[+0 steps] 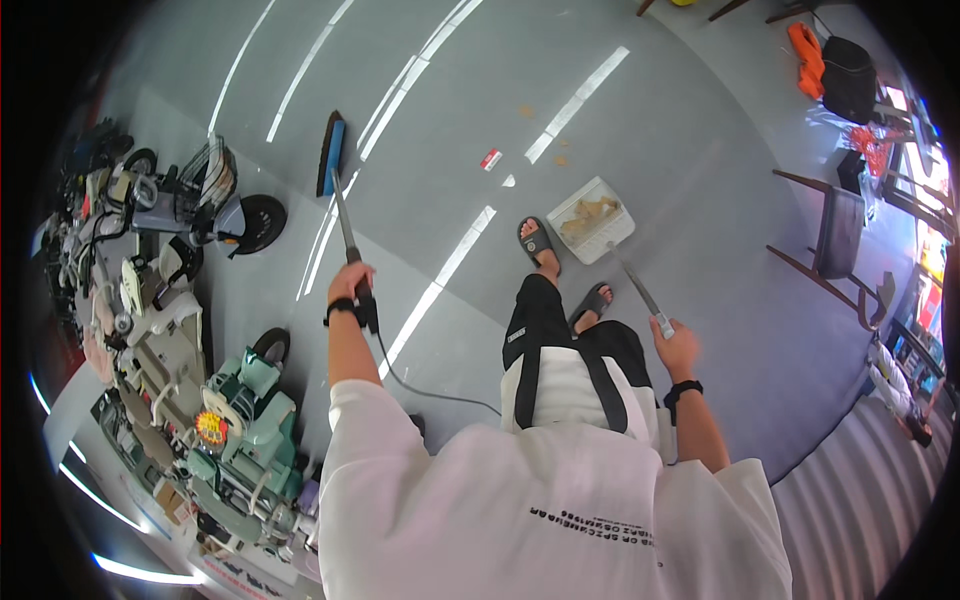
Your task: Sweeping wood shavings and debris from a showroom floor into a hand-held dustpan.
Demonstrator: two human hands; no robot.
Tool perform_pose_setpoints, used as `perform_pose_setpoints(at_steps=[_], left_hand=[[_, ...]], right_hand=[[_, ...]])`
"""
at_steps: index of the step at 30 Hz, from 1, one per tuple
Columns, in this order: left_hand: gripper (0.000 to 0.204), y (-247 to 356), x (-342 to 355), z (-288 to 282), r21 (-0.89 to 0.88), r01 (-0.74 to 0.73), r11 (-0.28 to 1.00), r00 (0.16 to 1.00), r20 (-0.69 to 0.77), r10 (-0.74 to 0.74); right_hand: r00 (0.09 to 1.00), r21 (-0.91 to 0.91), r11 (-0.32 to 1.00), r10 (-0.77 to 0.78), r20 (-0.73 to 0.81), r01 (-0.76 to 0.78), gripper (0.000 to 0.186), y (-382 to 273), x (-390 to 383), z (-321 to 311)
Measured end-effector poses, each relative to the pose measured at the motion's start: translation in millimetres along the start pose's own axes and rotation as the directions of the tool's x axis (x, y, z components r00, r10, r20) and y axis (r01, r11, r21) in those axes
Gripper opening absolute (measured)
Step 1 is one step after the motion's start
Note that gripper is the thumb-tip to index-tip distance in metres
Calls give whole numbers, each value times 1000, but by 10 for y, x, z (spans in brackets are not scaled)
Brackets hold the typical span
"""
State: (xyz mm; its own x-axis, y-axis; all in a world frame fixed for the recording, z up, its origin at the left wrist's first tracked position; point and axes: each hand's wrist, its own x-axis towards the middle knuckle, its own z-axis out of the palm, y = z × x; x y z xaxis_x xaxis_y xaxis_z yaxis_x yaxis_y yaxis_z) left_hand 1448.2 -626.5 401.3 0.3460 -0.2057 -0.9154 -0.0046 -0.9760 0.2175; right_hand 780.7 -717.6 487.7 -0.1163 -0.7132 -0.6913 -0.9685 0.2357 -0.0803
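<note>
My left hand (349, 284) is closed round the handle of a broom (331, 155), whose blue and dark head is on the grey floor ahead and to the left. A dark cable hangs from near that wrist toward my waist. My right hand (677, 347) grips the grey handle of a white dustpan (620, 225). The pan is on the floor just beyond my sandalled feet, with crumpled tan scraps (588, 214) inside. Farther off are a small red and white packet (490, 160), a white scrap (509, 181) and a few tan bits (561, 160).
Parked electric scooters line the left side, among them a grey one with a basket (208, 172) and a green one (255, 415). At the right stands a dark chair (838, 235) with wooden legs. A black bag (848, 78) and an orange item (806, 62) are beyond it.
</note>
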Motion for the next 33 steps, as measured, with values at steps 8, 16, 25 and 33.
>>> perform_pose_setpoints(at_steps=[8, 16, 25, 33], left_hand=[[17, -503, -865, 555, 61, 158, 986, 983, 80, -163], [37, -690, -1684, 1367, 142, 121, 983, 955, 253, -154], [49, -827, -2500, 1791, 472, -37, 881, 906, 387, -169], [36, -901, -2526, 1785, 641, -272, 717, 940, 338, 54]], right_hand=[[992, 169, 982, 100, -79, -86, 54, -40, -93, 167], [999, 252, 967, 43, -24, -35, 54, 29, 57, 64], [997, 203, 977, 69, -35, -60, 56, -96, -186, 157], [941, 458, 840, 337, -22, -290, 57, 181, -310, 508]])
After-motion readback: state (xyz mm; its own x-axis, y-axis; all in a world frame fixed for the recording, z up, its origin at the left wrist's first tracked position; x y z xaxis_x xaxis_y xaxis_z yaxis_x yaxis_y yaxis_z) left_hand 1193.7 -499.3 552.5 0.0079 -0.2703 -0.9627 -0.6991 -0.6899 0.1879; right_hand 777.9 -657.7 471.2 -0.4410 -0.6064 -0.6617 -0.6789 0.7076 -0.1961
